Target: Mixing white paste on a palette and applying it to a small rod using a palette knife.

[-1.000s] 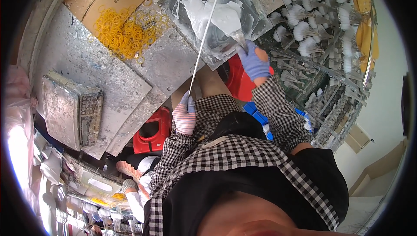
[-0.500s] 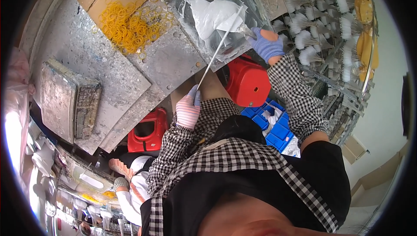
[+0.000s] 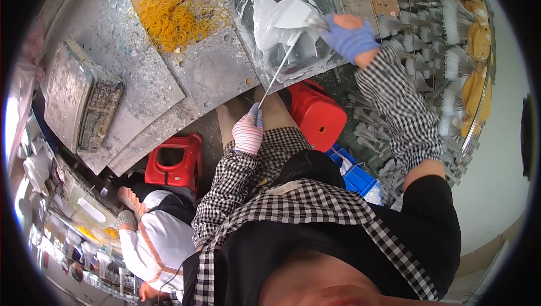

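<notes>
My left hand (image 3: 248, 132), in a pink-striped glove with blue fingertips, is closed round the lower end of a thin pale rod (image 3: 274, 80). The rod slants up over the table edge, and its far tip touches white paste (image 3: 276, 18). This paste lies in a thick heap in a smeared grey tray (image 3: 246, 41). In a blue glove with bare fingertips, my right hand (image 3: 352, 36) is closed on a scraper (image 3: 318, 22), slightly blurred. Its blade meets the paste at the heap's right side; its handle is hidden in the hand.
Yellow rubber bands (image 3: 172, 18) are piled on cardboard left of the tray. A paint-spattered scale (image 3: 81, 97) stands at far left. Red stools (image 3: 316, 115) and a blue crate (image 3: 356, 175) are below the table. Racks with white bristle bundles (image 3: 451, 18) line the right; a co-worker (image 3: 160, 233) sits lower left.
My right hand has moved up and right with the scraper. The rod's tip has shifted down from across the heap to its lower edge. My view has turned slightly.
</notes>
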### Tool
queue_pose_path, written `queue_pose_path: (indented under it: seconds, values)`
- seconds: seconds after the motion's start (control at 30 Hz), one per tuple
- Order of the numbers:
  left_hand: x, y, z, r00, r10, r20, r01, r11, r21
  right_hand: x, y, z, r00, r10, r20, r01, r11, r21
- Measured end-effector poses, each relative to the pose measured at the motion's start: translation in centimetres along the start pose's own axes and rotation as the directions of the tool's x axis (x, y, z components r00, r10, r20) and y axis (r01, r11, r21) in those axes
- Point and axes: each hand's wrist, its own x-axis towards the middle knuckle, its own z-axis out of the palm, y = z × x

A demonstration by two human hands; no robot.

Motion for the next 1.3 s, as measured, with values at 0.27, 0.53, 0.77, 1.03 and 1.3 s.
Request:
queue_pose_path:
  seconds: [0.27, 0.53, 0.77, 1.03, 1.3]
  values:
    - [-0.8, 2.1, 1.1, 0.997, -0.055, -0.050, 0.056, 0.998, 0.019, 12.9, -4.1, 1.9, 0.986, -0.124, 0.112, 0.135, 0.986, -0.094]
    - [-2.0, 2.6, 2.1, 0.989, -0.016, -0.145, 0.021, 0.999, 0.035, 9.9, -2.7, 0.5, 0.944, -0.160, 0.288, 0.248, 0.921, -0.301]
    - [-3.7, 2.7, 1.3, 0.989, -0.036, -0.145, 0.044, 0.997, 0.055, 4.0, 1.1, -0.8, 0.949, -0.118, 0.293, 0.201, 0.941, -0.272]
    - [-4.1, 3.2, 0.1, 0.993, -0.103, -0.055, 0.106, 0.993, 0.060, 6.3, -3.4, -1.0, 0.958, -0.176, 0.225, 0.228, 0.946, -0.230]
    - [-4.3, 3.7, -0.3, 0.993, -0.091, -0.078, 0.098, 0.992, 0.084, 5.1, -9.0, -1.7, 0.890, -0.249, 0.382, 0.375, 0.876, -0.303]
